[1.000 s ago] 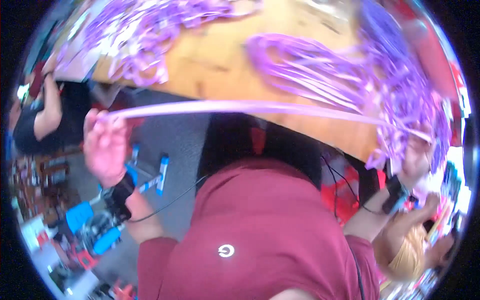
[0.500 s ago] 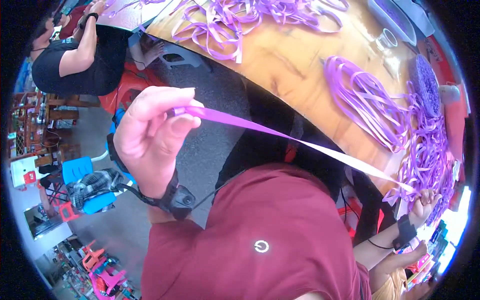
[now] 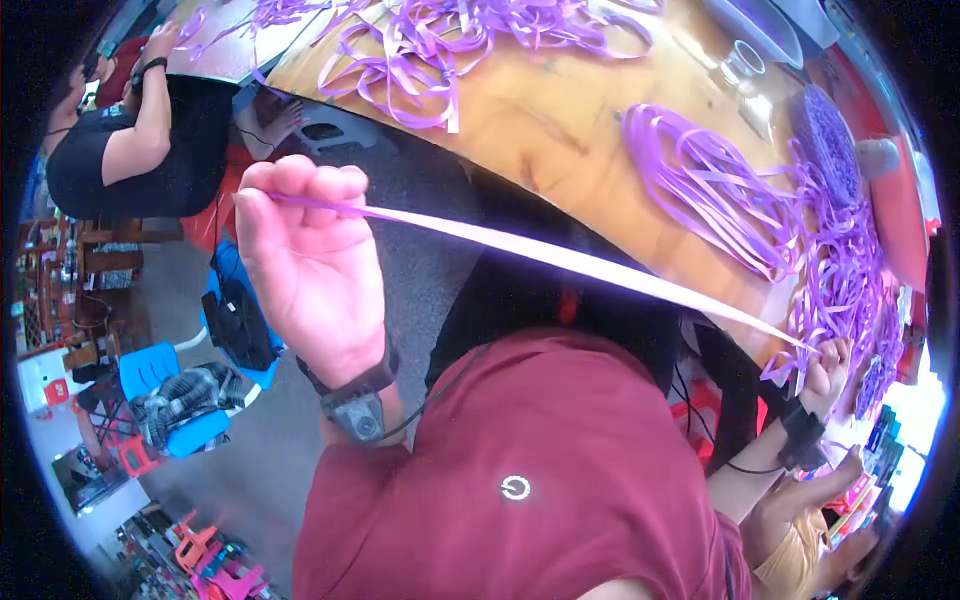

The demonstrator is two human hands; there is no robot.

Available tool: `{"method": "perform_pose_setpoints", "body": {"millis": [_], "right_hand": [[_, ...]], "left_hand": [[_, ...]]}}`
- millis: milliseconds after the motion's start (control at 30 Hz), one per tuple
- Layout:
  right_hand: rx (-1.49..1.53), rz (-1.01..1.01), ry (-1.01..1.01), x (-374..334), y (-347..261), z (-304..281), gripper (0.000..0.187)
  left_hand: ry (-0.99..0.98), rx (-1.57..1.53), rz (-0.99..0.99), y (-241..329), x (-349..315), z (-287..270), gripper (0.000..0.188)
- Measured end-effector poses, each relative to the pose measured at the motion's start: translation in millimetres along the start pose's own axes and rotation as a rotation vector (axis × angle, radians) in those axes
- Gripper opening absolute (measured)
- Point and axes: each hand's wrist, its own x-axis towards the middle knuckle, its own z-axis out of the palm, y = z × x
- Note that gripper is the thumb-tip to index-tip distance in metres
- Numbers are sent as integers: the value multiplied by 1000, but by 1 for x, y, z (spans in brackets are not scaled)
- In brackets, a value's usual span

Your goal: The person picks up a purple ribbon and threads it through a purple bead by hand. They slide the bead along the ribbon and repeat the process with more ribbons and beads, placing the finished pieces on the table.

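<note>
A purple ribbon (image 3: 560, 256), pale along most of its length, runs taut between my two hands. My left hand (image 3: 312, 265) is raised over the floor with its palm showing, the fingers curled and closed on one end of the ribbon. At the far right, my right hand (image 3: 826, 375) grips the other end, its fingers closed beside a tangled heap of purple ribbons (image 3: 835, 255) at the table's edge. A looped bundle of purple ribbons (image 3: 700, 195) lies flat on the wooden table (image 3: 560, 140), left of that heap.
More loose ribbons (image 3: 420, 60) are spread across the table's far side. A clear cup (image 3: 742, 62) stands near a long tray (image 3: 755, 25). To the left a co-worker in black (image 3: 130, 150) sits at another table. A blue chair (image 3: 175, 400) with a checked cloth is lower left.
My left hand has turned from a thumb-and-finger pinch to palm showing, still holding the ribbon. The ribbon's pale side now shows along more of it. The whole view has shifted slightly.
</note>
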Motion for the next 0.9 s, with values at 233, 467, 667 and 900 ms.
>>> {"method": "perform_pose_setpoints", "body": {"millis": [233, 467, 667, 900], "right_hand": [[-310, -114, 38, -20, 92, 105, 16], [-47, -7, -260, -24, 97, 126, 18], [138, 34, -317, -28, 85, 112, 24], [175, -6, -185, -28, 72, 86, 20]], "left_hand": [[196, -274, -249, 22, 24, -19, 4], [154, -568, -352, 44, 37, -25, 11], [75, -498, -332, 52, 37, -22, 12], [-85, -540, -468, 48, 41, -19, 6]]}}
